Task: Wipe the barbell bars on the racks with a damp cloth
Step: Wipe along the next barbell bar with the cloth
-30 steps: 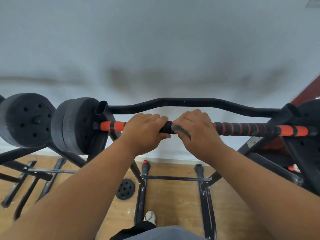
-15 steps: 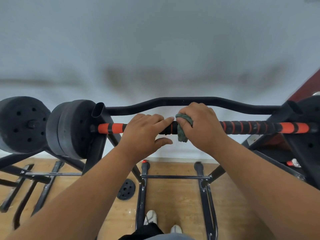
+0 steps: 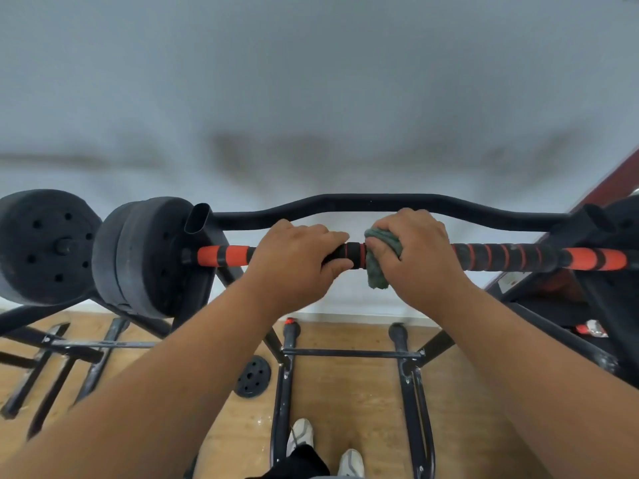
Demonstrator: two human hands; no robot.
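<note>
A barbell bar (image 3: 501, 256) with orange and black foam grips lies across a black rack in front of me. My left hand (image 3: 294, 261) grips the bar left of its middle, fingers curled over the top and thumb under it. Just to its right, my right hand (image 3: 415, 254) holds a bunched green cloth (image 3: 377, 267) wrapped on the bar. Part of the cloth hangs below the bar. Black weight plates (image 3: 145, 261) sit on the bar's left end.
A black curved rack bar (image 3: 380, 201) runs behind the barbell. Another plate (image 3: 38, 247) is at far left. Rack legs (image 3: 404, 382) and a loose small plate (image 3: 252, 376) lie on the wooden floor. My shoes (image 3: 301, 433) stand between the legs. A white wall is close ahead.
My right hand and the cloth have shifted slightly right along the bar, showing more cloth. My left hand's fingers, stretched out half a second ago, have curled round the bar again.
</note>
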